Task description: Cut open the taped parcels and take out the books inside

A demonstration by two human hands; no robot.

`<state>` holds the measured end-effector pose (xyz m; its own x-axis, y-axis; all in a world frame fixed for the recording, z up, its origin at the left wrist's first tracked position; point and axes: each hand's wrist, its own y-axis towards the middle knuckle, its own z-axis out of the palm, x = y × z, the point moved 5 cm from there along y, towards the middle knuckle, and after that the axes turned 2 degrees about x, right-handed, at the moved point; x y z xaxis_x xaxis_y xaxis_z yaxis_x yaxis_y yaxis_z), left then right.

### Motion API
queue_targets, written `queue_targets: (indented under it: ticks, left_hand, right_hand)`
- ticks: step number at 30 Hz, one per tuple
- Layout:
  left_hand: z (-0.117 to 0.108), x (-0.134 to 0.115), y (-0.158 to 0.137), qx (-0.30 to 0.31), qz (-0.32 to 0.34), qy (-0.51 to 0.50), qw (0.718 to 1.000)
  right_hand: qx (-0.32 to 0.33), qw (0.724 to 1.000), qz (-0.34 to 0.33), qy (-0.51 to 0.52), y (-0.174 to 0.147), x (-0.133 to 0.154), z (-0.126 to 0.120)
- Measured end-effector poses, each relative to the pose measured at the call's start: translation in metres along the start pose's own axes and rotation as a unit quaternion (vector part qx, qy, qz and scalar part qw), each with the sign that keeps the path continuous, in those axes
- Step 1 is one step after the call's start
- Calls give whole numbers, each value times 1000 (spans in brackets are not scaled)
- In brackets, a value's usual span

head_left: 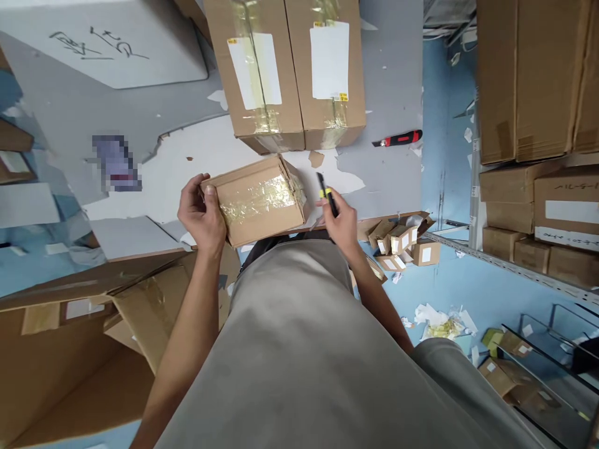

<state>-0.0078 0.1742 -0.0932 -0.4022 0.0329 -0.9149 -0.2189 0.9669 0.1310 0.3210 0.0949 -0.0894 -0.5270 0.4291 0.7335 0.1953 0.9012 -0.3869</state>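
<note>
A small brown cardboard box with shiny clear tape along its top is tilted at the near edge of the worktable. My left hand grips its left end, thumb on the top face. Just off the box's right end, my right hand is closed around a black and yellow marker-like tool, its dark tip pointing up and away. I cannot tell whether that tool is a pen or a knife. A red and black utility knife lies on the table to the right, its blade end facing left.
Two taped cartons with white labels stand behind the small box. A white box with handwriting sits back left, near a blurred-out item. Large open cartons are at lower left; shelved boxes and floor litter are right.
</note>
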Motion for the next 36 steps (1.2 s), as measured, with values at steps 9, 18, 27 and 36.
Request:
queue_targets:
  ticks: [9, 18, 27, 36]
  left_hand:
    - [-1, -4, -3, -1, -29, 32, 999]
    - [-12, -8, 1, 21, -67, 66, 995]
    - [-38, 16, 9, 16, -27, 18, 999]
    - [-76, 65, 10, -16, -62, 43, 997]
  right_hand:
    - [30, 972, 123, -200, 81, -88, -2]
    - [276, 930, -216, 110, 37, 22, 15]
    - [240, 940, -242, 3, 27, 57, 45]
    - [144, 956, -256, -12, -18, 77, 57]
